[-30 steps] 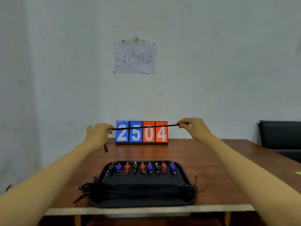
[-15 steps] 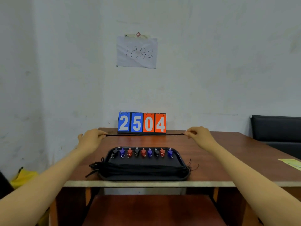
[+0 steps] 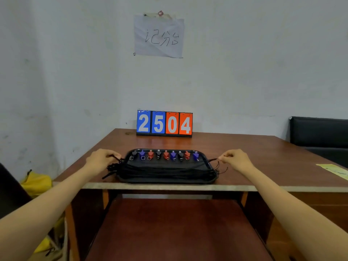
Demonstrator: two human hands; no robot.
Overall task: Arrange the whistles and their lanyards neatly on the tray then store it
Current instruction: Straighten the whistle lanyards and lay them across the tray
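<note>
A moment ago we held the cord (image 3: 213,159) up by the score board (image 3: 164,123). Now we have brought it down to the tray (image 3: 208,160) in the middle of the frame. Our left hand (image 3: 100,159) and right hand (image 3: 236,159) each pinch one end. The whistles (image 3: 165,155) sit in a row at the tray's back. The cord looks ready to join the pile (image 3: 165,171).

Glossy wooden table (image 3: 235,153), matt black tray (image 3: 165,180) — corded lanyards (image 3: 162,171)
</note>
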